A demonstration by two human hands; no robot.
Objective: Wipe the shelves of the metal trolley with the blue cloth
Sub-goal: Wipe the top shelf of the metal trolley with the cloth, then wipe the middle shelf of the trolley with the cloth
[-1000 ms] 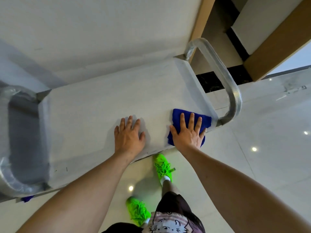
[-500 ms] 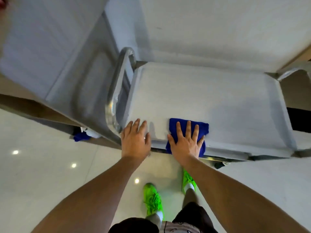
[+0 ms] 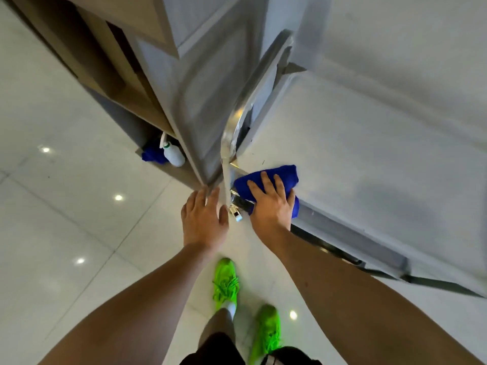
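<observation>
2 hands: right hand [image 3: 271, 206] presses blue cloth [image 3: 279, 175] on trolley [image 3: 369, 159] corner.

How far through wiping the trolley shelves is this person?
Done: cannot tell; the top shelf shows no clear wiped area. In hand: the right hand presses the blue cloth onto its near corner, while the left hand touches the handle post. Left: lower shelves, out of sight.

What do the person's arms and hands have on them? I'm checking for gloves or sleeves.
Nothing is worn: the left hand and right hand are bare, without gloves, rings or a watch in view. Both forearms are bare as well; no sleeve reaches into the picture.
</observation>
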